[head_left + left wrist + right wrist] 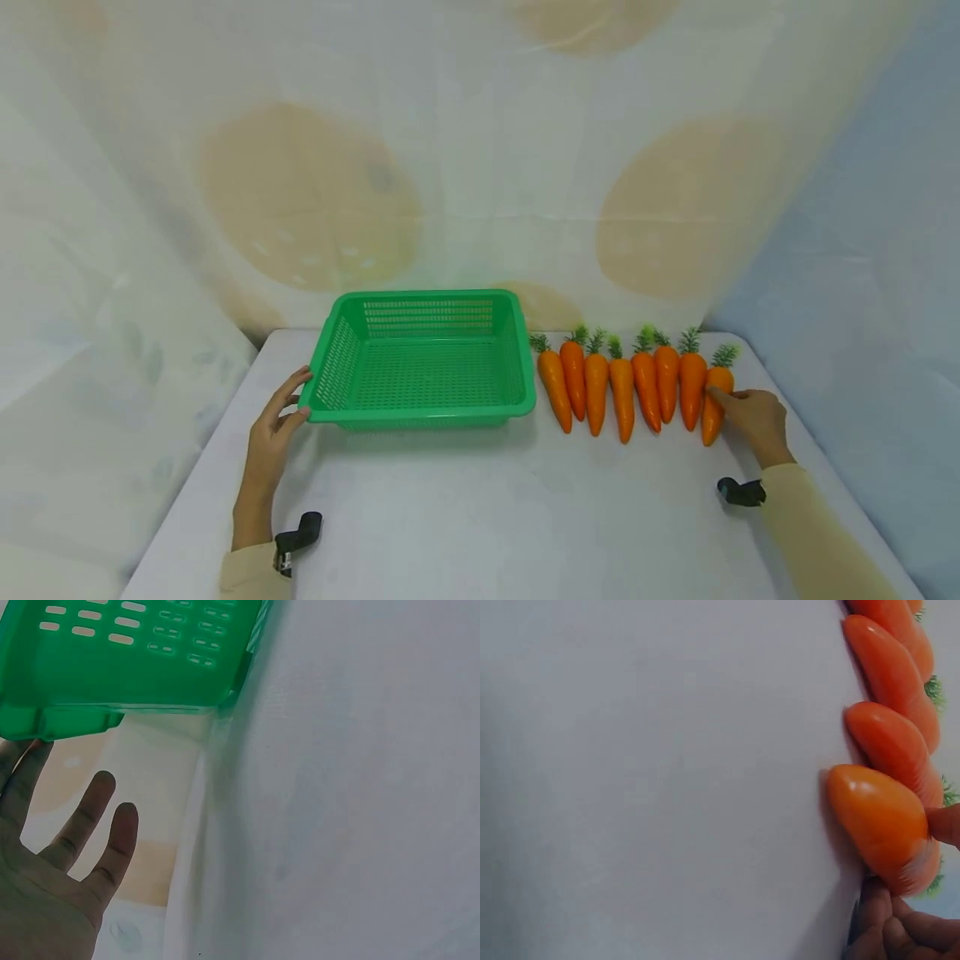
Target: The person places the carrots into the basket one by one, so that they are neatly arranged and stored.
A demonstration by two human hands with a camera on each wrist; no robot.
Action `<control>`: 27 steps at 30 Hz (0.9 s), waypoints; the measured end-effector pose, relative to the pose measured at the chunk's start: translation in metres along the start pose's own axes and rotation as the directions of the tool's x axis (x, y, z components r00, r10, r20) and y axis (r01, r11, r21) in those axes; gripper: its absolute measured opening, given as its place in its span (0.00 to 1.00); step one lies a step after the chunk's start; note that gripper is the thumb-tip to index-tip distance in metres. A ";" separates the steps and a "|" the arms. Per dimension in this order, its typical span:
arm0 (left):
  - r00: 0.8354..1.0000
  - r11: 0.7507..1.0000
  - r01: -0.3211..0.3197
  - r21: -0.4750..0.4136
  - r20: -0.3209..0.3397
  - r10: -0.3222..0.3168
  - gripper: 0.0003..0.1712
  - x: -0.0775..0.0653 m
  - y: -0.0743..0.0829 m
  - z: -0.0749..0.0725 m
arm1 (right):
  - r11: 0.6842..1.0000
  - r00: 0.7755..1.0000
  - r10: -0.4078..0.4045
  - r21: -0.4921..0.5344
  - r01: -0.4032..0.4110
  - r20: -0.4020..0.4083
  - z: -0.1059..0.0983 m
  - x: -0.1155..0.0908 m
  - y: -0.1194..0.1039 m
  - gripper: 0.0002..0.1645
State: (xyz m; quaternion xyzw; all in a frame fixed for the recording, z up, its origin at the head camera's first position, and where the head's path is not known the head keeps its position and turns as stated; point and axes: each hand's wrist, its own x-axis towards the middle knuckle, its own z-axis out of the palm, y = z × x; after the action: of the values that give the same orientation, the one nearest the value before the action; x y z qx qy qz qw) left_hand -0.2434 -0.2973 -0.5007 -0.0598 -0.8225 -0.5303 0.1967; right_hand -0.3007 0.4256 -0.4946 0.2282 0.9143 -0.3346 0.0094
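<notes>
A green plastic basket [420, 412] with slotted sides stands on the table, nothing inside it. My left hand [272, 442] touches its left rim with thumb and fingertips. In the left wrist view, two fingers of that hand [56, 900] are spread straight, away from the basket wall [150, 682]; the others are partly hidden at the rim. To the right lies a row of several orange carrots [622, 400] with green tops. At its right end, my right hand [756, 421] pinches the last carrot [712, 417] between thumb and fingers; the right wrist view shows this carrot [877, 817] on the table.
The white table [517, 517] reaches back to a patterned curtain [510, 167], with a bluish curtain [862, 317] along the right. Black wrist cameras sit on the left wrist [298, 533] and right wrist [741, 492]. The carrot row begins close beside the basket's right side.
</notes>
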 end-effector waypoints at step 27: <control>0.999 0.999 -0.042 0.019 0.010 0.042 0.27 -0.004 0.036 -0.003 | 0.992 0.993 0.118 0.051 -0.119 0.028 -0.023 -0.027 -0.018 0.54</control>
State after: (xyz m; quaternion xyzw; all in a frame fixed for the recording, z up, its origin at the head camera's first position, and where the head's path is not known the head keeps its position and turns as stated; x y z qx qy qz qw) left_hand -0.2281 -0.2844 -0.4700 -0.0778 -0.8271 -0.5178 0.2046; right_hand -0.2816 0.4165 -0.4610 0.2781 0.8898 -0.3601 0.0346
